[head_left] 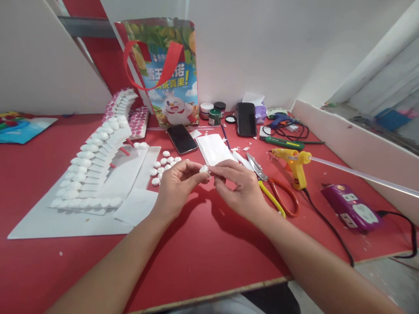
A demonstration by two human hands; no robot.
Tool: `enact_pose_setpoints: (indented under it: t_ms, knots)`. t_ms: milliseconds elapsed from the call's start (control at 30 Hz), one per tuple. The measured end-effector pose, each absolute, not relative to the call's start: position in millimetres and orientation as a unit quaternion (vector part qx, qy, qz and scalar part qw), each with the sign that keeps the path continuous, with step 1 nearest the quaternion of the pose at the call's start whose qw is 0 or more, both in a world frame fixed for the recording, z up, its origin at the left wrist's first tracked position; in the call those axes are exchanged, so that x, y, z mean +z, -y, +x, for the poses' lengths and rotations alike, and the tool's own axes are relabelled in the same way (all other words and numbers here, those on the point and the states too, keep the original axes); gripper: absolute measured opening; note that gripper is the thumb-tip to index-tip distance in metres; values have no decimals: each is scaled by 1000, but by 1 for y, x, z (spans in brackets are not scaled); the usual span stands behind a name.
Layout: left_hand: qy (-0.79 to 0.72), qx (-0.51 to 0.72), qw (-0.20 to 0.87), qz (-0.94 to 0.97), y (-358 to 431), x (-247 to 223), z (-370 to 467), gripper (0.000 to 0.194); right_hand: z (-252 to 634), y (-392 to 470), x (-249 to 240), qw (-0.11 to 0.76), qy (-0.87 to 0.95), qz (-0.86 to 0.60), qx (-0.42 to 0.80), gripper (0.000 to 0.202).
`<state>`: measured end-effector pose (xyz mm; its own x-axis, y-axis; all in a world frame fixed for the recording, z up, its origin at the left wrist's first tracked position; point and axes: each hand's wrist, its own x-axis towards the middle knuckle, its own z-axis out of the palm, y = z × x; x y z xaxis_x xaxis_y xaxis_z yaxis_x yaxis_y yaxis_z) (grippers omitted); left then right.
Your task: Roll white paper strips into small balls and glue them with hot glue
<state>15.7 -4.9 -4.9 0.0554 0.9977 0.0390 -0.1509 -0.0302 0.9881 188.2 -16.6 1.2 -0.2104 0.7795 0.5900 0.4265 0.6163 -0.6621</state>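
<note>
In front of me, over the red table, my left hand [178,185] pinches a small white rounded piece [204,168] between thumb and fingertips. From the right, my right hand [240,185] meets the same piece, its fingers drawn together and the index fingertip at the piece's edge. Part of the piece is hidden by the fingers. Several similar white rounded pieces [156,165] lie just behind my left hand. Further left, a curved white structure [93,174] edged with rows of such pieces rests on a white board [36,222].
Scissors [278,187], a yellow glue gun [293,163] and a purple power strip [352,207] lie to the right. Behind my hands are white paper [214,149], two phones [182,138], paint jars [214,117] and a printed bag [170,87]. The table's front edge [229,290] is near.
</note>
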Motion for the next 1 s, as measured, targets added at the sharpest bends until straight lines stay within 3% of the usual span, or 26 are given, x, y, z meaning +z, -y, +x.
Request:
enact_pose_setpoints:
  t_ms: [400,767,1000]
  knots:
    - [-444,539,463,546,7,-3,16,22,191,17,1,475,800,-357,78,30]
    - [-449,543,460,541,6,-2,15,28,191,16,-3,461,808,-357,86,35]
    - [-478,520,400,584,7,-3,13,23,191,17,-2,429,819,-367,99,35]
